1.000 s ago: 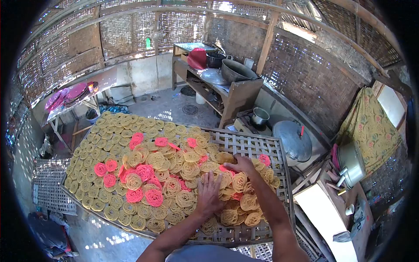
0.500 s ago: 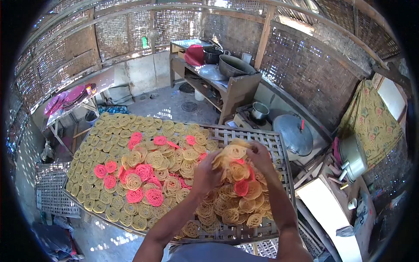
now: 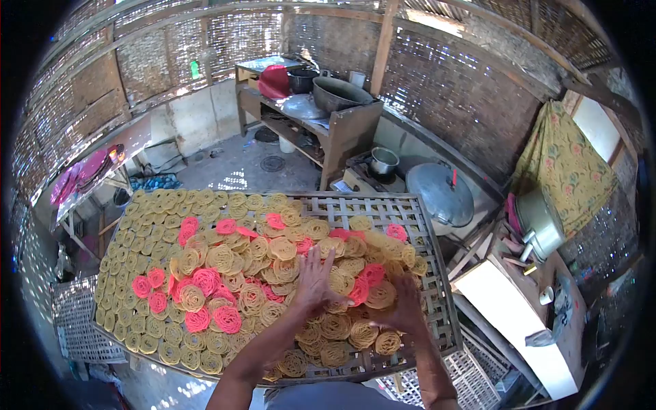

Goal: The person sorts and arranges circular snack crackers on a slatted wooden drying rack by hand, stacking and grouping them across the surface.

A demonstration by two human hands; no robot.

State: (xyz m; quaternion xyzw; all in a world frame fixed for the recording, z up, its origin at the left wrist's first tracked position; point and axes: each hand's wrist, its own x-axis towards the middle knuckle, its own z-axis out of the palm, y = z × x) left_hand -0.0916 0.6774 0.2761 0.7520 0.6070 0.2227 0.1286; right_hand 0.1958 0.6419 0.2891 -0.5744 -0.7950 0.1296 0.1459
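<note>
A woven bamboo rack [image 3: 437, 301] carries many round yellow noodle nests [image 3: 164, 324], flat in rows at the left and heaped at the centre and right. Pink nests [image 3: 227, 318] lie scattered among them. My left hand [image 3: 316, 279] rests on the heap, fingers spread, touching yellow nests. To its right, my right hand [image 3: 404, 311] stands at the heap's right side with thumb and fingers apart, against the nests and somewhat blurred. Between both hands sit a few pink and yellow nests.
Beyond the rack stands a wooden bench [image 3: 352, 137] with a large pan [image 3: 338, 94]. A small pot [image 3: 384, 161] and a big lidded pot [image 3: 441, 195] are at the back right. A white panel [image 3: 512, 328] lies right of the rack; a lower woven rack [image 3: 85, 321] is at the left.
Half a second ago both hands held up a clump of nests; now those nests lie on the heap and the hands are apart and lower. The view has shifted slightly.
</note>
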